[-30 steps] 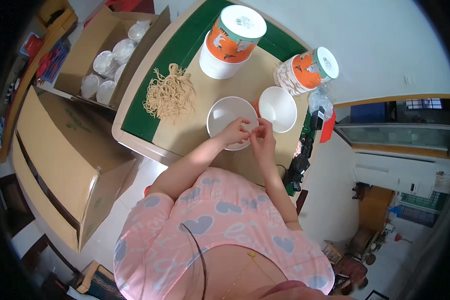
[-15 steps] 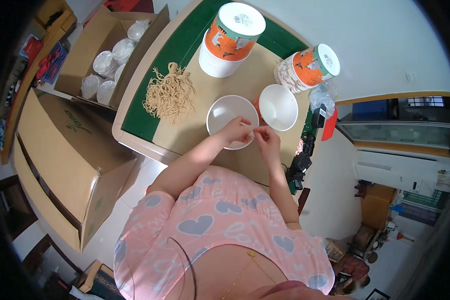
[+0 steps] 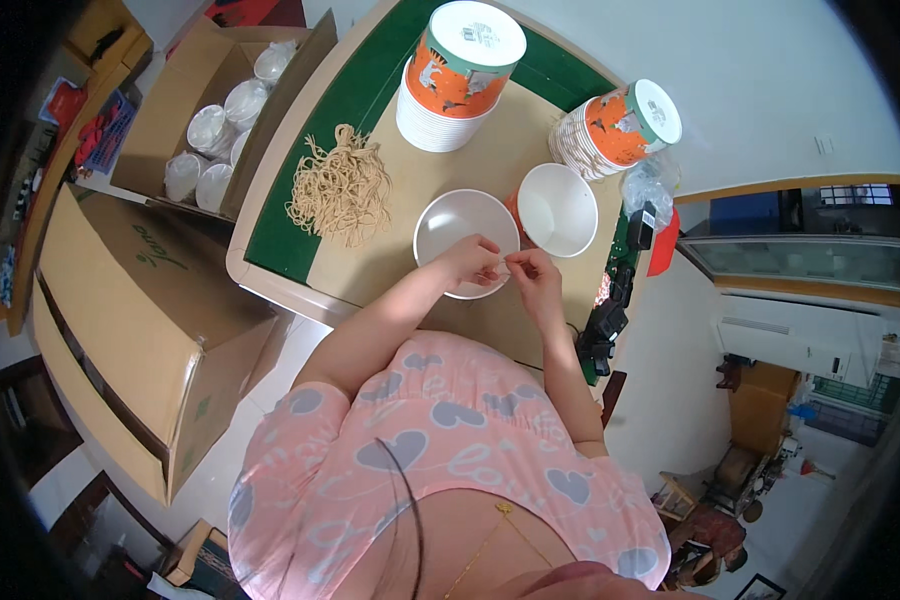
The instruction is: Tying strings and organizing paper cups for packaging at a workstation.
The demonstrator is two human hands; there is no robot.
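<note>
My left hand [image 3: 470, 262] and my right hand [image 3: 535, 275] meet fingertip to fingertip above the near right rim of a white-lined paper tub [image 3: 450, 222]. Both are closed in a pinch, and whatever lies between the fingers is too small to make out. Just right of it stands a second tub [image 3: 560, 210], orange outside and white within, its mouth facing up. A tangled heap of tan paper-like cords [image 3: 340, 190] lies to the left on the tan board.
Upside-down orange tubs are nested in a tall stack [image 3: 460, 75] at the back and a shorter stack [image 3: 620, 130] at the right. Black adapters [image 3: 605, 325] line the table's right edge. Left of the table, an open carton [image 3: 160, 130] holds wrapped white stacks; a larger carton [image 3: 130, 300] stands nearer.
Both hands stay together over the tub's rim, with only slight finger movement. The view has shifted a little; the tubs and cord heap have not moved.
</note>
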